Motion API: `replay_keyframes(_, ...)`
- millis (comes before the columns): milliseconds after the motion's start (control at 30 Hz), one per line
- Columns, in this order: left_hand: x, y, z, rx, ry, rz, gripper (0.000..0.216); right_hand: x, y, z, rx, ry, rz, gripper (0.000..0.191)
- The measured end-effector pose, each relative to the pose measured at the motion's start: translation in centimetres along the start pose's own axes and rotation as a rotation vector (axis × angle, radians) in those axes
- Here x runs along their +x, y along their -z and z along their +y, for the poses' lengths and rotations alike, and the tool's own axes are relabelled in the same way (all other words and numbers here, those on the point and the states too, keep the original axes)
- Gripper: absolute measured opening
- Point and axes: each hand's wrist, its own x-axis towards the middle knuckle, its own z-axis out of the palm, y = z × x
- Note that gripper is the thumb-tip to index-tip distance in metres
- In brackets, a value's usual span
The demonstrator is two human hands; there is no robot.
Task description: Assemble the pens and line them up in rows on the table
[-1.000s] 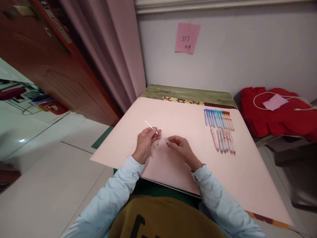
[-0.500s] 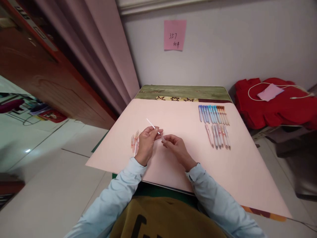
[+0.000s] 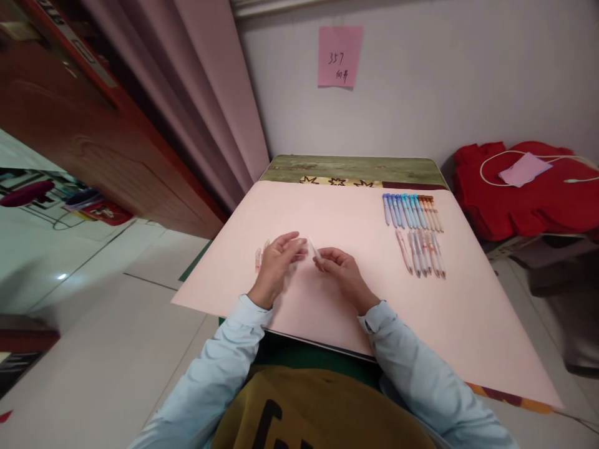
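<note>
My right hand (image 3: 345, 271) pinches a slim, pale pen barrel (image 3: 319, 255) over the middle of the table. A thin white pen refill (image 3: 312, 242) sticks out of its upper end. Just left of it is my left hand (image 3: 281, 260), fingers slightly apart and a little blurred; nothing shows between them. Clear pen parts with reddish print (image 3: 258, 259) lie beside the left hand, partly hidden by it.
Pens with blue, light blue and brown tops (image 3: 406, 212) lie in a row at the table's right. Several clear and pinkish pens (image 3: 423, 254) lie below them. A red cloth (image 3: 524, 206) with a white cable is at right. A wooden door (image 3: 116, 125) stands at left.
The white refill has gone from my left hand's grip down into the barrel in my right hand, with less of it showing. My left fingers have loosened. The view has shifted slightly.
</note>
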Motion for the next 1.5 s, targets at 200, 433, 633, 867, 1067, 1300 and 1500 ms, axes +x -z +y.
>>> replay_keyframes(200,1.9,5.6,0.9,0.339,-0.230,0.308,0.018,1.0,1.2,0.7,-0.131,0.119,0.173,0.028)
replay_keyframes(433,2.3,7.0,-1.1,1.124,-0.294,0.116,0.010,1.2,2.9,0.6,-1.056,0.210,0.477,0.024)
replay_keyframes(633,5.4,5.8,-0.5,1.535,-0.602,-0.213,0.018,1.3,3.5,0.9,-1.248,0.192,0.478,0.026)
replay_keyframes(867,9.4,4.8,1.4,1.587,-0.572,-0.653,0.014,1.4,3.8,1.3,-1.194,0.203,0.483,0.025)
replay_keyframes(1067,9.5,3.2,2.1,1.533,-0.388,-0.660,0.011,1.7,4.0,1.5,-1.122,0.229,0.495,0.023)
replay_keyframes(1300,10.0,2.4,1.7,1.637,-0.350,-0.695,0.015,2.1,3.5,1.0,-0.272,0.179,0.376,0.031)
replay_keyframes(1500,10.8,2.9,1.3,1.721,-0.383,-0.769,0.012,2.0,3.2,0.1,0.141,0.042,0.270,0.033)
